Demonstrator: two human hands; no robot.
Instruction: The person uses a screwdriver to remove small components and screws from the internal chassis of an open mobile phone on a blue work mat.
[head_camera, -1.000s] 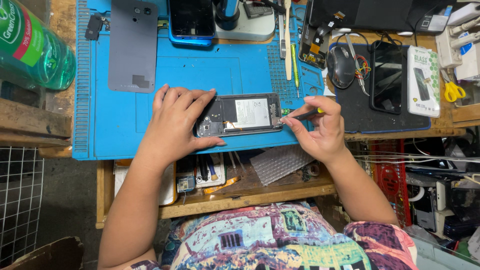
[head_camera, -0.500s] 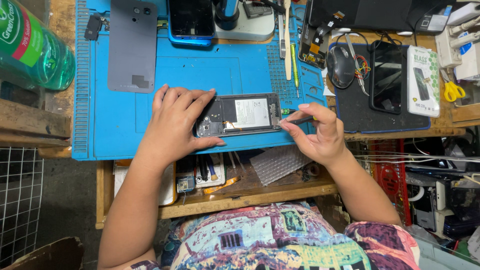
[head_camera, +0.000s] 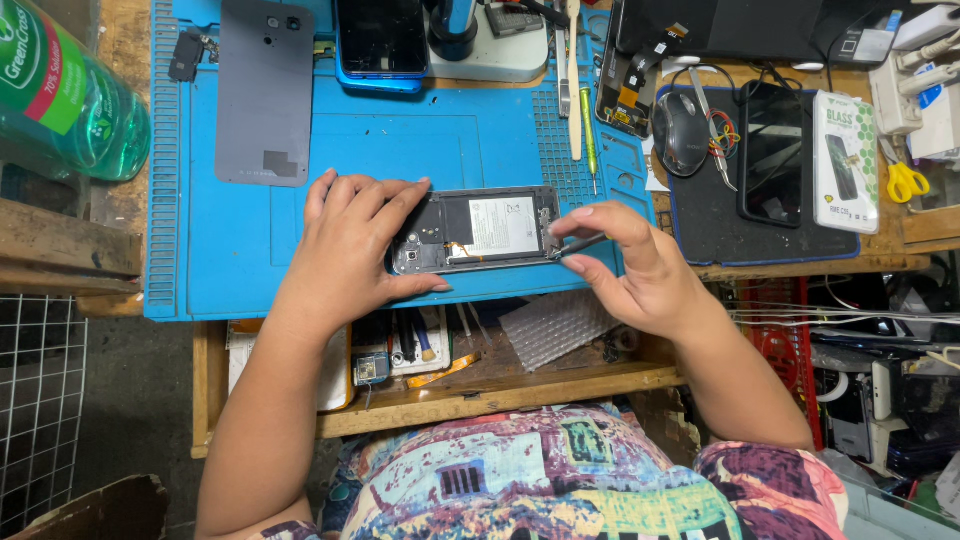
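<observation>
Right now you are working over an opened phone (head_camera: 478, 230) lying lengthwise near the front edge of the blue mat (head_camera: 250, 260), its back off so the pale battery label and the dark inner frame are showing. Your left hand (head_camera: 350, 245) is lying flat across the phone's left end, fingers spread loosely and thumb tucked along the near edge, pinning it to the mat. Your right hand (head_camera: 640, 265) is pinching a thin dark tool (head_camera: 575, 245) between thumb and forefinger, with the other fingers curled narrow behind; the tool's tip is touching the phone's right end. Well apart, at the back of the mat, a grey back cover (head_camera: 265, 90) is lying flat beside a second phone (head_camera: 382, 40) with a dark screen. A green bottle (head_camera: 65, 100) is lying on its side off the mat's left edge, and a computer mouse (head_camera: 680, 135) is sitting on the dark pad to your right.
</observation>
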